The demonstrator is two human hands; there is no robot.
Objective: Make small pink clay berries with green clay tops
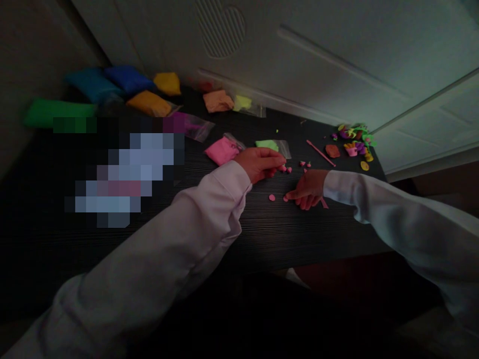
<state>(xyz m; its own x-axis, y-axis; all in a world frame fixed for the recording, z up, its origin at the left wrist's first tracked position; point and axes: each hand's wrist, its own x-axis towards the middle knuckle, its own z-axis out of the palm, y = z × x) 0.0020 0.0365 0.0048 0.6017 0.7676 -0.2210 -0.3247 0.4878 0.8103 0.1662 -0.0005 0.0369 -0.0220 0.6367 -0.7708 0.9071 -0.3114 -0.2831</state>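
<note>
My left hand point(261, 163) hovers over the dark tabletop, thumb and fingers closed in a pinch. What lies between the tips is too small to make out. Tiny pink clay pieces point(289, 170) sit by those fingertips. My right hand point(309, 190) rests on the table with most fingers curled in. One digit reaches left and presses on a small pink clay disc point(286, 198). Left of it lies another flat pink clay disc point(272, 198). Two small pink clay shapes point(305, 164) stand beyond the right hand. A pink strip point(324, 202) shows partly from behind that hand.
A pink clay modelling stick point(321, 153) lies beyond my right hand, beside a reddish lump point(332, 151). Colourful clay figures point(355, 140) cluster at the far right. Pink clay point(222, 150) in a bag and several other coloured packs point(148, 103) line the back. A white panel point(299, 60) rises behind.
</note>
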